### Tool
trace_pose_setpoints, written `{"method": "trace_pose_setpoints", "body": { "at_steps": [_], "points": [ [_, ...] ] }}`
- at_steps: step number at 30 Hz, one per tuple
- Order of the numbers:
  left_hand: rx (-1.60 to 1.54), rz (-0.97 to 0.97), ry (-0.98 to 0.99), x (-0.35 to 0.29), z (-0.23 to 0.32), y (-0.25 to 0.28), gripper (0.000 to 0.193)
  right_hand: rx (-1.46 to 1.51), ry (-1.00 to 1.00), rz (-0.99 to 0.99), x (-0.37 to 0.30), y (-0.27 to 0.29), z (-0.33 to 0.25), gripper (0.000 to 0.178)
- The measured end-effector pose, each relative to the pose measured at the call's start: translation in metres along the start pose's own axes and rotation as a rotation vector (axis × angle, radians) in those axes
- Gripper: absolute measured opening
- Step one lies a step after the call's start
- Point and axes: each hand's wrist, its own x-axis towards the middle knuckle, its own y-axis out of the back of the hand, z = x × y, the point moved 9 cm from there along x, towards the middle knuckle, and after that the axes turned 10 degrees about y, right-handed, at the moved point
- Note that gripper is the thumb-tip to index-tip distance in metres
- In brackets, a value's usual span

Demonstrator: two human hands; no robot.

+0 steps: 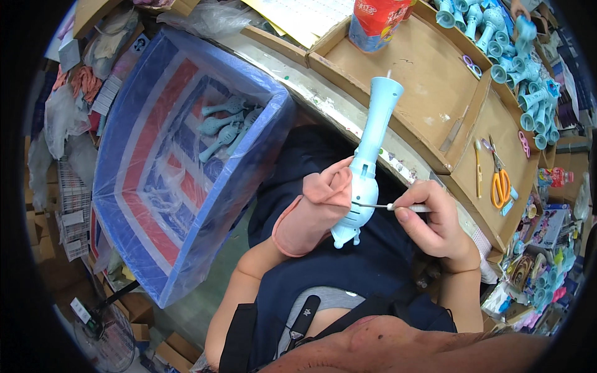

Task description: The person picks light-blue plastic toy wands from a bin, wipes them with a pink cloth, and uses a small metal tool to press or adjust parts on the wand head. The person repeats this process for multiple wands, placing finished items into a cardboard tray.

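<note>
Left hand (316,214), in a pink glove, clamped round the side of a light-blue toy (369,155); the toy is held in front of the person's dark garment (323,267), flared end toward the bench, rounded slotted body toward the chest

Right hand (435,221), bare, pinches the pale handle of a slim tool (420,208) between thumb and fingers; its thin shaft runs leftward to the toy's body, near the dark slots; whether the tip sits in an opening, cannot tell. Hands apart, toy and tool between them

To the left of the lap, a blue bin (199,235) with red and white stripes, lined in clear plastic; several bluish pieces (224,124) lie inside in a loose heap

Beyond the toy, a bench with a shallow cardboard tray (416,87); a red and blue container (373,28) on its far side, purple-handled scissors (471,66) by the divider. In the nearer right section, orange-handled scissors (495,189) beside a thin yellow stick (478,169); pink-handled scissors (523,143) near the right edge

Upper right, a dense pile of light-blue parts (494,25), another person's hand (520,9) just by it. Lower left, a fan (111,339) near cardboard boxes (177,354)
</note>
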Motion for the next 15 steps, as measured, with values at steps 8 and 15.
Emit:
{"method": "trace_pose_setpoints", "body": {
  "at_steps": [8, 15],
  "points": [
    [1.155, 0.194, -0.653, -0.012, 0.025, -0.012, 0.041, -0.353, 0.335, -0.145, 0.013, -0.015, -0.03, 0.027],
    [0.885, 0.174, -0.71, -0.011, 0.024, -0.01, 0.031, -0.617, 0.427, -0.353, 0.017, -0.034, -0.043, 0.027]
  ]
}}
